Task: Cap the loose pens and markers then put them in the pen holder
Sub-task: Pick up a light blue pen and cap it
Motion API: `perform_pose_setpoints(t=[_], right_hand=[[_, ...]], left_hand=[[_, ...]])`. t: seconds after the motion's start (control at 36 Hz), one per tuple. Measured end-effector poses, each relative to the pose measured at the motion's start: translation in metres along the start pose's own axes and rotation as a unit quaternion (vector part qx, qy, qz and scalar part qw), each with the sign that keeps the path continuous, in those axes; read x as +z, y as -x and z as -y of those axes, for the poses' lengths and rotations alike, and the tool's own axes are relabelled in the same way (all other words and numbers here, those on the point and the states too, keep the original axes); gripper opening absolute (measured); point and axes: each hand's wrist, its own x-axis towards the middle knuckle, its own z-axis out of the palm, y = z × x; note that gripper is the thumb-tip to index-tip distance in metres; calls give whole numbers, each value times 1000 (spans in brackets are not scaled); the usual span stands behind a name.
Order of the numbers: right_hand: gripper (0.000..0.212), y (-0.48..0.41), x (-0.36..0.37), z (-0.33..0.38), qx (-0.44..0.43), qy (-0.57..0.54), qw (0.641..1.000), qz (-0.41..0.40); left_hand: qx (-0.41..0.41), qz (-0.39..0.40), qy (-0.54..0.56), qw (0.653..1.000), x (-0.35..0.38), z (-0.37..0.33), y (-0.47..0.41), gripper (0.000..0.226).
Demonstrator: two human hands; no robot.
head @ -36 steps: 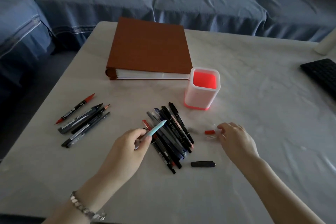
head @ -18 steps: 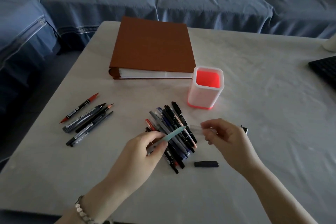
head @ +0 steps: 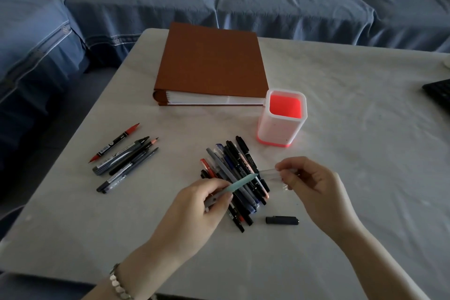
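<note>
At the far left a blue sofa (head: 73,19) is running along the back and side of the pale surface (head: 353,153). On the left part of the surface a small group of pens (head: 124,161) is lying side by side, all slanting the same way, with a red-tipped marker (head: 114,143) sitting just beside them at the outer edge. Behind them a brown binder (head: 211,63) is lying flat and closed. Nearer the viewer, the left hand (head: 194,214), with a bracelet (head: 119,285) showing at its wrist, is gripping a light blue pen (head: 239,184) between curled fingers and thumb, and the pen's tip is pointing right and slightly up. Under and behind that pen a pile of pens and markers (head: 233,165) is lying loose on the surface, stacked roughly parallel, well apart from the left group. A black cap (head: 282,220) is lying alone just to the right of the pile's near end. Beyond the pile the pen holder (head: 282,119), white outside and glowing red inside, is standing upright near the binder's right corner. The right hand (head: 314,190) is pinching a clear cap (head: 269,174) between fingertips and thumb, holding it above the surface with its open end facing the blue pen's tip, just beside it; whether they are touching cannot be told. At the right edge a dark keyboard (head: 438,91) is partly showing.
</note>
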Motion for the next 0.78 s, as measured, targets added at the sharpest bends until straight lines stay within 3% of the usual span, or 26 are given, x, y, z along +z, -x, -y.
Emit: perform_pose_setpoints(t=[0.11, 0.25, 0.36, 0.53, 0.64, 0.78], right_hand=[[28, 1, 0, 1, -2, -19, 1000, 1], [25, 4, 3, 4, 1, -23, 999, 33], [29, 10, 9, 7, -17, -26, 996, 85], [34, 11, 13, 8, -47, -30, 997, 58], [11, 10, 16, 11, -97, -23, 993, 67], [11, 12, 25, 17, -129, -18, 988, 87]], left_hand=[[16, 5, -17, 1000, -1, 2, 1, 26], [42, 11, -31, 999, 0, 5, 3, 14], [76, 20, -68, 995, 1, 6, 2, 27], [51, 24, -45, 997, 0, -2, 1, 20], [-19, 48, 54, 997, -4, -4, 2, 23], [-150, 99, 248, 952, -14, -4, 4, 15]])
